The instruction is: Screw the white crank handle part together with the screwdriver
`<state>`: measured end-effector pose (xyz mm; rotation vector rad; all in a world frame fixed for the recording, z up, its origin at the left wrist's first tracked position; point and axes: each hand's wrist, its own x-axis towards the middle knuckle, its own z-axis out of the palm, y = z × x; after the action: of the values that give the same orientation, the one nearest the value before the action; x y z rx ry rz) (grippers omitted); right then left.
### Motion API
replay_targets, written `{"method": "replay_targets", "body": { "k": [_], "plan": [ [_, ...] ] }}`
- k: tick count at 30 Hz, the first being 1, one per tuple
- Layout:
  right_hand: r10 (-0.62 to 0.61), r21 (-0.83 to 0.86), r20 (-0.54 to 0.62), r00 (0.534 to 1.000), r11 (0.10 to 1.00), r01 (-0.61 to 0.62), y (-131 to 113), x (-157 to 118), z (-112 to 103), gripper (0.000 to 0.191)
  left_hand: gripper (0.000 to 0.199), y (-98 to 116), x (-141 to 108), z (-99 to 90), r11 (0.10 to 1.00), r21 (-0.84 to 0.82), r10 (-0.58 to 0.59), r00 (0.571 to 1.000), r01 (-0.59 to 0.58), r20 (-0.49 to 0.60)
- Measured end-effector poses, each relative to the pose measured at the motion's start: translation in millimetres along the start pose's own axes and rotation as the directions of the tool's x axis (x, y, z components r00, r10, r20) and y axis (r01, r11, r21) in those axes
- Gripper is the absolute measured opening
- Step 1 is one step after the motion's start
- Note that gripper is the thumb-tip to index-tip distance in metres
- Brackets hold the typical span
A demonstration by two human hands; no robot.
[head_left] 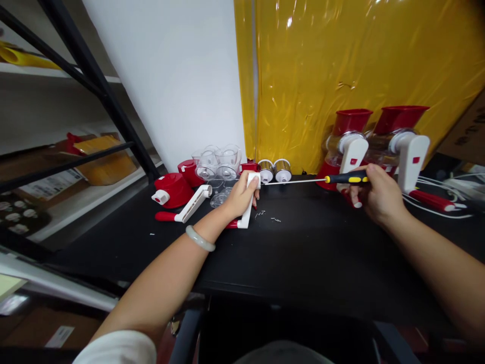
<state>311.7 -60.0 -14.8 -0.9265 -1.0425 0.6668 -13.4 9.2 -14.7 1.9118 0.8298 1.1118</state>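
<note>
Black-and-yellow, the screwdriver (pixel 335 179) has a slim shaft (pixel 295 181).

Black tabletop (pixel 303 263) beneath small metal bits (pixel 276 219), red-gripped crank (pixel 194 203), clear cups (pixel 227 172), two drums (pixel 282 172), two grinders (pixel 353 151)

A crank (pixel 246 214) is left of the screwdriver (pixel 343 178).

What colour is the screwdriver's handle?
The screwdriver handle is black with yellow patches, shown best in the head view.
</note>
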Motion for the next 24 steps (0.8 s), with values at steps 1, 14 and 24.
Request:
{"method": "replay_targets", "body": {
  "k": [1, 14, 24],
  "plan": [
    [-0.011, -0.023, -0.005, 1.0, 1.0, 0.01, -0.3, -0.8, 0.7, 0.039, 0.035, 0.3, -0.1, -0.1, 1.0, 0.002, 0.001, 1.0, -0.001, 0.002],
    [0.028, 0.109, -0.108, 0.994, 0.994, -0.016, 1.4, 4.2, -0.3, 0.022, 0.036, -0.2, 0.2, 0.9, 1.0, -0.017, 0.009, 1.0, -0.009, 0.014],
    [0.029, 0.083, -0.095, 0.995, 0.996, -0.021, 2.7, 2.8, -0.4, 0.019, 0.03, 2.1, -0.2, 1.4, 1.0, 0.007, -0.002, 1.0, 0.002, 0.017]
  ]
}}
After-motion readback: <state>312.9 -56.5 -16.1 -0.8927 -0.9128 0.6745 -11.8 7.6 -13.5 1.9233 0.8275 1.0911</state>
